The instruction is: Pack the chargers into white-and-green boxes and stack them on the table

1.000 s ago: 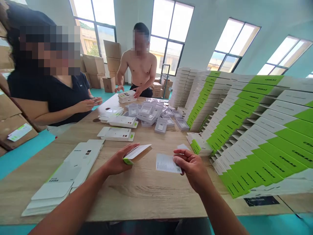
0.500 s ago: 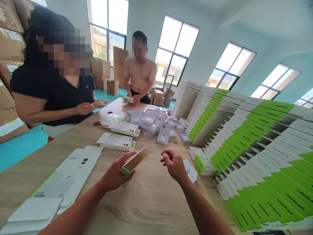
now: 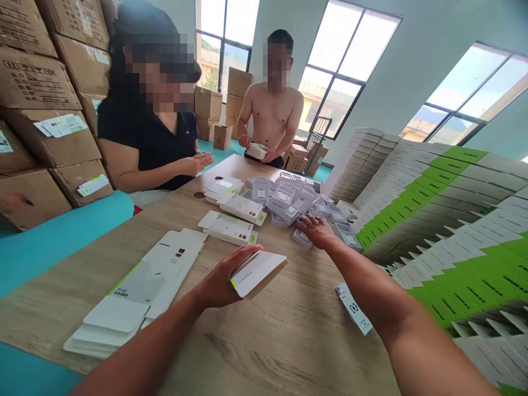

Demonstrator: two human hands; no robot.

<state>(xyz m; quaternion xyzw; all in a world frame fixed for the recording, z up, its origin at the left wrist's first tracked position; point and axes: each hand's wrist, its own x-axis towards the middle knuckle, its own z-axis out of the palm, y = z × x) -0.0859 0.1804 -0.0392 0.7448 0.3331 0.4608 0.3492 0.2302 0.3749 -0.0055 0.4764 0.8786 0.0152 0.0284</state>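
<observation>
My left hand (image 3: 218,279) is closed around a small white and green carton (image 3: 260,271), held tilted above the table with a flap towards me. My right hand (image 3: 318,231) reaches forward, palm down with fingers stretched out, over the near edge of a heap of clear plastic cases (image 3: 284,197). Its fingers cover part of one case (image 3: 302,238); whether they grip it I cannot see. Between my hands and the heap lie formed white cartons (image 3: 229,226). At my left is a stack of flattened cartons (image 3: 165,264).
Tall stacks of white and green cartons (image 3: 437,181) line the table's right side. A printed card (image 3: 353,309) lies under my right forearm. Two people stand across the wooden table (image 3: 264,346); one holds a white stack (image 3: 256,150). Brown boxes (image 3: 41,82) are piled at the left.
My right hand has moved forward from above the bare tabletop to the plastic cases, its fingers spreading. My left hand has turned the carton, bringing its white flap into view. The camera has swung left.
</observation>
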